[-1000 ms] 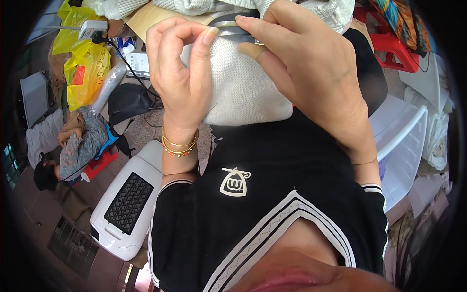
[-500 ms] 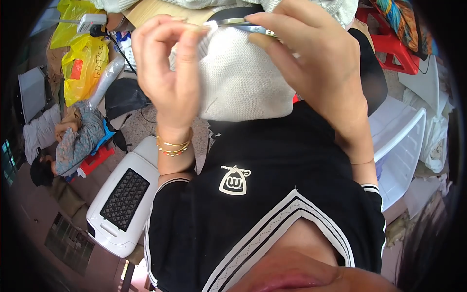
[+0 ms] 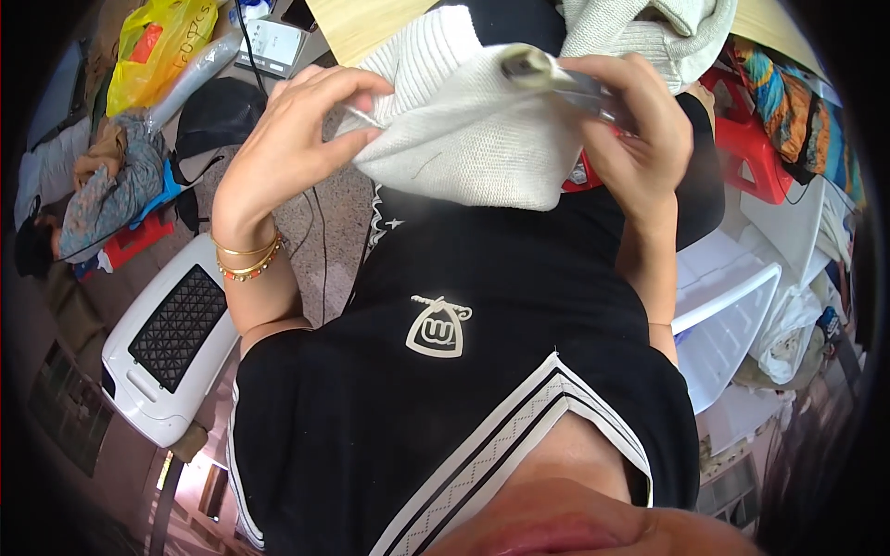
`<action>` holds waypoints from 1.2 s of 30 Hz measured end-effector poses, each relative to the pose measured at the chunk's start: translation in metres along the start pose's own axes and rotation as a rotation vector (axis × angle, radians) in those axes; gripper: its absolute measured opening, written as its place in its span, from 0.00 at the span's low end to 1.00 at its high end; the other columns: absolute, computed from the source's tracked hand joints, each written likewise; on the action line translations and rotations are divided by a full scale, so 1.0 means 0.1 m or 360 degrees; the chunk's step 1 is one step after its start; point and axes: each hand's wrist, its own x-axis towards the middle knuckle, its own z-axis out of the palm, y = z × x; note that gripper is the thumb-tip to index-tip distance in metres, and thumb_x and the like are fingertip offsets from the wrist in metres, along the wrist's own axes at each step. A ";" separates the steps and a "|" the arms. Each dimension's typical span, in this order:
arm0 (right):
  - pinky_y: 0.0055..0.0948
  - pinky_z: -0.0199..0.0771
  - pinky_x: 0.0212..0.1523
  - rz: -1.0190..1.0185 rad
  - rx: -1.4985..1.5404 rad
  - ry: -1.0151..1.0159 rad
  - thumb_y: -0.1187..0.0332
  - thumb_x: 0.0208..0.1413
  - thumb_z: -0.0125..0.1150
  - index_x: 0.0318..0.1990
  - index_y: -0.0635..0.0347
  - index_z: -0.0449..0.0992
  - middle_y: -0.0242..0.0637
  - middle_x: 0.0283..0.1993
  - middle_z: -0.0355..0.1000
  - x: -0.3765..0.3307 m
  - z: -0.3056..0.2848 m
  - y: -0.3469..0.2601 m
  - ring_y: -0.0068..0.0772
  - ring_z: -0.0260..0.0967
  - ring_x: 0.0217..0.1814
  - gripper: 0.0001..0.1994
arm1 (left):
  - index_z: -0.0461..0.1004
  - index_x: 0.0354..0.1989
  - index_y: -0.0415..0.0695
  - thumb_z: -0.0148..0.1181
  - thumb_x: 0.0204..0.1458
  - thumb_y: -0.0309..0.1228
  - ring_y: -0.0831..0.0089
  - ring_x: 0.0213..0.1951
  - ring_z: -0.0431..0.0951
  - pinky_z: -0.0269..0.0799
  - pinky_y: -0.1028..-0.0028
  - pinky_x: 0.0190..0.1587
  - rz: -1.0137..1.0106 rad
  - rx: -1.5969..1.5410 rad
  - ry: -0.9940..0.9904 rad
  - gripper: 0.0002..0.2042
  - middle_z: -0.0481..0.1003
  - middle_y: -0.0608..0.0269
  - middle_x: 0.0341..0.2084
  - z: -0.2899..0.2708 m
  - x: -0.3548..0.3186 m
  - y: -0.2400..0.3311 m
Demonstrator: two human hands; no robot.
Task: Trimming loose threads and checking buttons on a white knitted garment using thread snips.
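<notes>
Knitwear (image 3: 473,139) stretches between both hands' grip.

Two hands are showing: the left hand (image 3: 301,139) and the right hand (image 3: 640,139). Two knit pieces are lying in view, one white cloth (image 3: 464,139) between the hands and one cream sweater (image 3: 649,28) behind it (whether they join is unclear). One metal tool (image 3: 556,79) is sitting in the right hand. Several bangles (image 3: 246,259) are circling the left wrist, at least three. One white heater (image 3: 171,338), one yellow bag (image 3: 158,46), one red stool (image 3: 751,153) and one white chair (image 3: 732,306) are standing around.
</notes>
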 end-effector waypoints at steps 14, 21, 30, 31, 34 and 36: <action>0.17 0.61 0.30 -0.0365 0.0072 0.0793 0.78 0.47 0.69 0.42 0.73 0.77 0.39 0.32 0.74 -0.25 -0.46 0.08 0.22 0.64 0.29 0.14 | 0.70 0.45 0.36 0.50 0.63 0.24 0.74 0.43 0.75 0.72 0.73 0.49 0.0239 -0.1262 0.1263 0.06 0.74 0.60 0.40 -0.19 -0.03 -0.03; 0.21 0.64 0.25 -0.0124 -0.0247 0.0285 0.85 0.31 0.62 0.42 0.67 0.80 0.36 0.26 0.70 -0.29 -0.47 0.08 0.26 0.66 0.25 0.22 | 0.73 0.40 0.39 0.56 0.61 0.30 0.81 0.35 0.70 0.67 0.81 0.40 -0.0427 -0.0314 0.1061 0.07 0.72 0.67 0.32 0.03 0.08 -0.36; 0.23 0.63 0.22 -0.0140 -0.0259 0.0175 0.86 0.28 0.58 0.42 0.64 0.80 0.35 0.23 0.68 -0.23 -0.36 0.11 0.26 0.65 0.21 0.25 | 0.77 0.49 0.40 0.63 0.52 0.27 0.65 0.53 0.75 0.66 0.71 0.56 0.0424 -0.0276 0.0485 0.16 0.76 0.55 0.48 -0.04 0.38 0.21; 0.23 0.63 0.22 -0.0136 -0.0248 0.0220 0.86 0.29 0.58 0.42 0.65 0.80 0.35 0.23 0.68 -0.22 -0.36 0.10 0.26 0.65 0.21 0.25 | 0.78 0.43 0.38 0.66 0.47 0.24 0.65 0.50 0.77 0.69 0.73 0.53 0.0469 -0.0195 0.0516 0.14 0.77 0.56 0.43 -0.03 0.42 0.25; 0.23 0.63 0.22 -0.0167 -0.0215 0.0285 0.85 0.30 0.59 0.42 0.65 0.80 0.35 0.24 0.69 -0.20 -0.38 0.06 0.25 0.64 0.21 0.24 | 0.77 0.37 0.37 0.67 0.45 0.21 0.65 0.42 0.79 0.72 0.74 0.45 0.0459 -0.0238 0.0672 0.09 0.78 0.58 0.36 -0.04 0.37 0.16; 0.22 0.65 0.24 -0.0219 -0.0195 0.0272 0.84 0.31 0.61 0.42 0.68 0.80 0.36 0.25 0.72 -0.18 -0.43 0.02 0.25 0.66 0.22 0.22 | 0.75 0.32 0.38 0.66 0.43 0.19 0.68 0.33 0.77 0.72 0.74 0.37 0.0470 -0.0116 0.0835 0.08 0.77 0.58 0.32 -0.06 0.28 0.27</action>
